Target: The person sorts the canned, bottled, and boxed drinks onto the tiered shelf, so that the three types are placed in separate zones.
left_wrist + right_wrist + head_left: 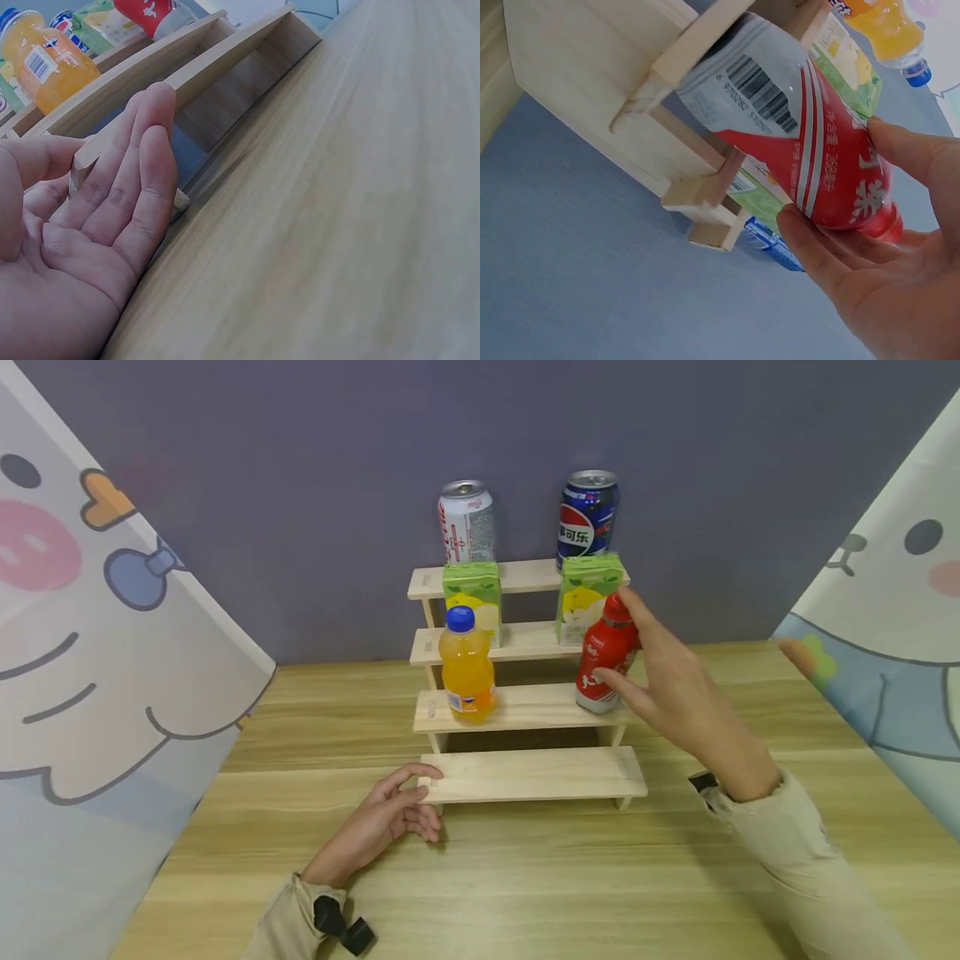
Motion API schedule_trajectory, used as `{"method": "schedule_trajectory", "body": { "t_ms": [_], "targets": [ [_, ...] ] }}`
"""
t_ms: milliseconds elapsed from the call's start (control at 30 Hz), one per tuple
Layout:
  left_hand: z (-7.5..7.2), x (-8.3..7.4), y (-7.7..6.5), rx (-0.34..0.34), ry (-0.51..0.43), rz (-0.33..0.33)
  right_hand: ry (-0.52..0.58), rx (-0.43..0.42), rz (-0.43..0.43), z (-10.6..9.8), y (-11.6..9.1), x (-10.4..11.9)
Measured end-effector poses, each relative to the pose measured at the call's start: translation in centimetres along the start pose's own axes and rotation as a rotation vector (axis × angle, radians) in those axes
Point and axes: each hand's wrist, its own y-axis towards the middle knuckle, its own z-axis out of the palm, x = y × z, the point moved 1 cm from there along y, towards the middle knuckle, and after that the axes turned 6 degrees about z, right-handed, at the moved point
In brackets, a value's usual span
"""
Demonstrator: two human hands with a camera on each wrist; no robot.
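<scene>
A red plastic bottle [606, 652] with a silver-white bottom is in my right hand [667, 681], its thumb on one side and fingers on the other. The bottle leans slightly at the right end of the stand's second step from the bottom; in the right wrist view its base [727, 67] is by the board's edge. My left hand [386, 814] holds the left end of the lowest step of the wooden tiered stand [525, 777]. In the left wrist view, its thumb [45, 157] touches the board's end, while other fingers extend along the front.
An orange soda bottle [467, 672] stands left on the red bottle's step. Two green juice cartons [480, 585] are one step higher. A white can [467, 522] and a blue can [587, 518] stand on top, before a grey wall. Cartoon-printed cloths hang at both sides.
</scene>
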Motion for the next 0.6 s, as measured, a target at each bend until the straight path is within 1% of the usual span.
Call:
{"method": "schedule_trajectory", "body": {
  "t_ms": [133,300,400,500,600],
  "targets": [
    [-0.4,-0.2,-0.5,-0.005,-0.003,-0.004,0.018,-0.011,0.018,-0.3,0.2,0.5],
    [-0.6,-0.2,-0.4,0.004,-0.003,-0.016,0.017,-0.082,0.080,-1.7,-0.3,1.0],
    [-0.4,-0.3,-0.2,0.004,0.018,-0.036,0.017,-0.121,0.112,-2.7,-0.9,0.7],
    [-0.2,-0.6,0.1,-0.009,0.089,-0.072,0.009,-0.150,0.136,-3.3,-1.7,0.2],
    [0.1,-1.4,0.0,-0.033,0.216,-0.106,-0.016,-0.178,0.132,-3.6,-2.7,-0.6]
  ]
}}
